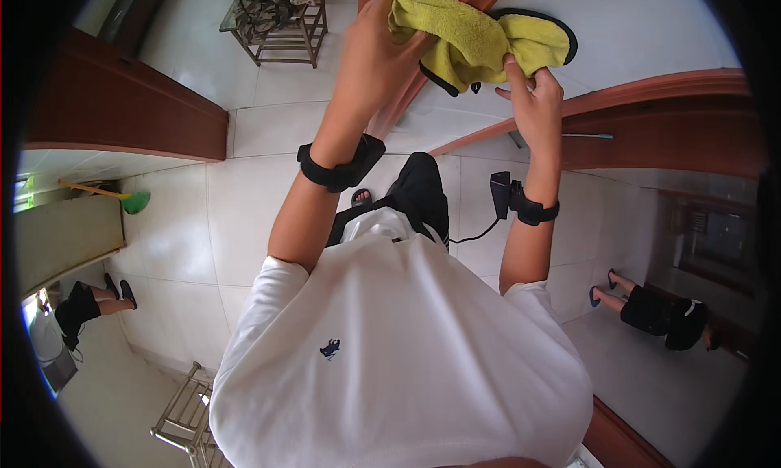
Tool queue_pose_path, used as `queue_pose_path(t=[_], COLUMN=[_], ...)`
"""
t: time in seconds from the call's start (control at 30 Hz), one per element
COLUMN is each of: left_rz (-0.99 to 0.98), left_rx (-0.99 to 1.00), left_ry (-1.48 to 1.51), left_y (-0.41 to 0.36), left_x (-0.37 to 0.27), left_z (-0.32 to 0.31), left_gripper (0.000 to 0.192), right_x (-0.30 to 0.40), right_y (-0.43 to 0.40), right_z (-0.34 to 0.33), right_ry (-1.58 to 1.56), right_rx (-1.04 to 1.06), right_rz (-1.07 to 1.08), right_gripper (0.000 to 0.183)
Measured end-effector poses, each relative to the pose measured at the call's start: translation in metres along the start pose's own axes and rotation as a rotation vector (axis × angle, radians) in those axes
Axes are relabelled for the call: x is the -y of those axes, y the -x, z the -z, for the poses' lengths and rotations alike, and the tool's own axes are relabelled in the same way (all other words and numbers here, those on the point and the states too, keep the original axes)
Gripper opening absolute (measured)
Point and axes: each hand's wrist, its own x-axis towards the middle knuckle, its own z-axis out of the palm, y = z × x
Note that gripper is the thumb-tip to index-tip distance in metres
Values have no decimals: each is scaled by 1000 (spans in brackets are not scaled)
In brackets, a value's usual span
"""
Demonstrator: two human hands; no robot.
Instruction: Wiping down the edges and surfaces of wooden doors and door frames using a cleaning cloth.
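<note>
A yellow microfiber cloth with black edging (467,38) is bunched and raised at the top of the view, against the reddish-brown wooden door frame (399,99). My left hand (381,50) grips the cloth's left part, its fingers partly hidden behind the folds. Below the cloth's right part, my right hand (534,93) pinches its lower edge between thumb and fingers. Each forearm wears a black strap with a dark device on it, and a cable runs from the right one.
A metal-framed stool (287,47) bears camouflage clothing at the upper left. A green broom (135,202) lies near the left cabinet. One person (79,309) stands far left, another (659,321) far right. A metal rack (183,413) is at lower left.
</note>
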Motion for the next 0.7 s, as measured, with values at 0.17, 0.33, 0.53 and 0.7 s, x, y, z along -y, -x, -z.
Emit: queue_pose_path(t=[0.17, 0.33, 0.53, 0.7], left_rz=[-15, 380, 241, 114], left_rx=[-106, 235, 96, 87], left_ry=[-122, -81, 228, 105], left_y=[27, 75, 73, 37], left_x=[1, 68, 18, 4], left_z=[-21, -14, -1, -2], left_gripper=[43, 33, 51, 65], right_x=[-25, -35, 10, 38], right_y=[11, 53, 44, 27], right_z=[-18, -57, -35, -28], right_ry=[304, 361, 425, 439], right_rx=[125, 174, 55, 55], right_rz=[-48, 94, 158, 96], right_gripper=[29, 25, 22, 19])
